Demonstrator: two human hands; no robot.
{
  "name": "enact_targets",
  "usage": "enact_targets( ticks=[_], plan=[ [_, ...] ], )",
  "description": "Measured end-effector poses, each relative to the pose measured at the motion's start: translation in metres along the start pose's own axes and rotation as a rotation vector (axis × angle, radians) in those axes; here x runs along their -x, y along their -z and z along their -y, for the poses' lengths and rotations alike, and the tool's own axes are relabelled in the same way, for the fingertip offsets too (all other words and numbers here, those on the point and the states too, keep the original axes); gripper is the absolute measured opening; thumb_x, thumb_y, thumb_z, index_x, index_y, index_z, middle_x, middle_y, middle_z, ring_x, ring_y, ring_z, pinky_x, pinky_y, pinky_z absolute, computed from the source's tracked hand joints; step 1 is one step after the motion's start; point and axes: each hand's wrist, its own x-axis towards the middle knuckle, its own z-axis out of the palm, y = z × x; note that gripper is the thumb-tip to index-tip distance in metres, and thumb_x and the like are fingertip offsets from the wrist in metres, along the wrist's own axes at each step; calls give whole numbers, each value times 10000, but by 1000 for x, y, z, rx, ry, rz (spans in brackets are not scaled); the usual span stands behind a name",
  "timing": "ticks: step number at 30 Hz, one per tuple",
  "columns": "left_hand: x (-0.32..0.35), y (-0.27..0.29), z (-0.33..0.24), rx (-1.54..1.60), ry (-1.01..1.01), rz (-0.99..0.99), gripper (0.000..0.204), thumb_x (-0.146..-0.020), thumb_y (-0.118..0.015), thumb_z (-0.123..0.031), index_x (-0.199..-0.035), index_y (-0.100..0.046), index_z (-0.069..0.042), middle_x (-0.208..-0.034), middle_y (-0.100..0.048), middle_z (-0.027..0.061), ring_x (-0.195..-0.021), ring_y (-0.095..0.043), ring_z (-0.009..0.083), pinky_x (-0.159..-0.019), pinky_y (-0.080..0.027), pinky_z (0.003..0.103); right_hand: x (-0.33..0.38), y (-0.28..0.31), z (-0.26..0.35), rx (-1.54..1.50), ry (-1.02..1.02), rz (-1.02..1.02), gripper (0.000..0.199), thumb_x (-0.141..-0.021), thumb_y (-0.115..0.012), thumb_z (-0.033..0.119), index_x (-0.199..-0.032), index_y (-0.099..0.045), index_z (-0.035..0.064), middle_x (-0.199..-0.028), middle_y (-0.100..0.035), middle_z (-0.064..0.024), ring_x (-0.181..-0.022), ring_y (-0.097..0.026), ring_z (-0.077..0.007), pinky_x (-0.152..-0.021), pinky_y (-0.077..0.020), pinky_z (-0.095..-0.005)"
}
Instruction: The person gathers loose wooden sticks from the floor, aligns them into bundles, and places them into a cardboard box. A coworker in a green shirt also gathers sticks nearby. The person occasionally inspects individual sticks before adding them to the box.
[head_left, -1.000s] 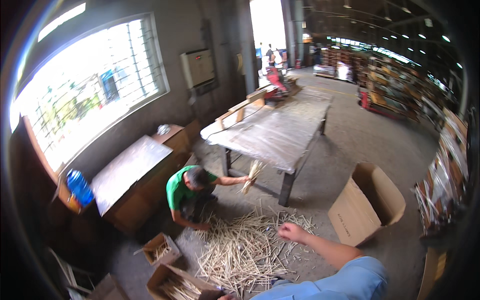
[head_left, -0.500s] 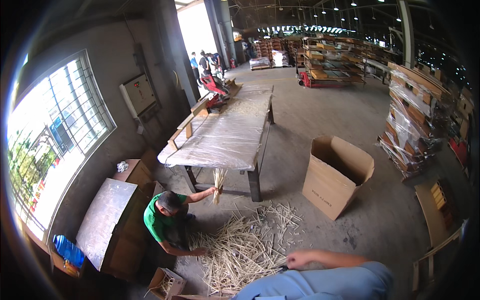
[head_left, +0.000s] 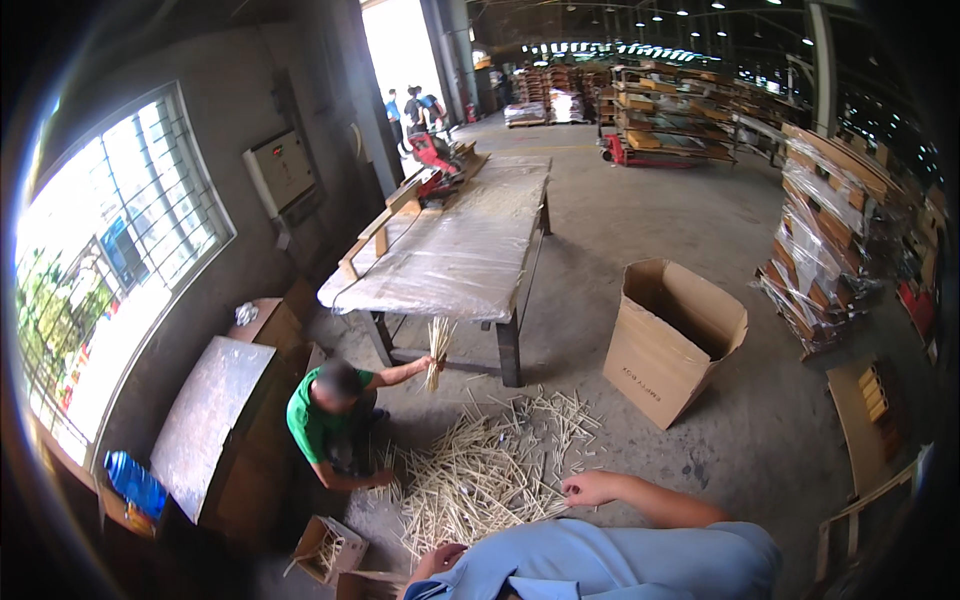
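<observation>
Sticks [head_left: 490,470] are lying in a loose pile on the floor [head_left: 700,400]. Right hand [head_left: 590,488] is pinching one at the pile's edge; left hand [head_left: 438,560] is curling near its lower edge, grip unclear. Opposite, a crouching person [head_left: 325,420] is holding up a bundle [head_left: 437,350].

From my remote view I see a long table [head_left: 455,250] wrapped in clear plastic, with an open cardboard box [head_left: 668,340] on the concrete floor nearby. A crouching person in a green shirt [head_left: 322,415] is beside a barred window [head_left: 105,270]; wrapped pallet stacks [head_left: 825,235] line the right.
</observation>
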Motion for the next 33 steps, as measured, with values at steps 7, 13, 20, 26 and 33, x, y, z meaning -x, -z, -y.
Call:
enact_targets(
  ticks=[7,13,20,26,33],
  plan=[
    [3,-11,-6,91,40,-2,330,-956,-578,-309,-1193,-658,-93,-1023,-715,121,-914,-690,219,-822,-529,325,-28,-21,25,-66,237,253,409,-942,-571,355,-1246,-609,85,-1190,-654,-129,-1086,-615,-247,-942,-473,-360],
    [24,-14,-32,282,157,82,378,-978,-525,-334,-1243,-618,-80,-1097,-687,137,-1008,-646,233,-882,-499,344,-47,-46,44,-621,70,570,411,-1023,-467,311,-1303,-573,30,-1309,-587,-89,-1206,-525,-167,-1040,-399,-310],
    [79,-40,-33,491,300,37,369,-976,-528,-299,-1256,-612,-73,-1123,-675,110,-981,-632,191,-845,-510,328,-39,-1,154,-396,483,527,415,-951,-589,224,-1308,-558,14,-1268,-606,-108,-1178,-548,-189,-1036,-408,-348],
    [59,-40,-35,376,177,96,439,-904,-604,-267,-1284,-580,-48,-1202,-652,133,-1109,-611,241,-903,-500,362,16,12,310,-329,1352,1113,441,-984,-541,249,-1328,-501,-24,-1362,-519,-177,-1263,-498,-279,-1079,-369,-388],
    [83,-56,-40,598,397,-136,423,-928,-602,-304,-1274,-600,-59,-1159,-661,140,-1062,-619,220,-935,-483,345,-7,5,288,-296,1164,1308,501,-1019,-458,296,-1426,-395,11,-1410,-490,-146,-1344,-416,-281,-1123,-303,-393]
  ],
)
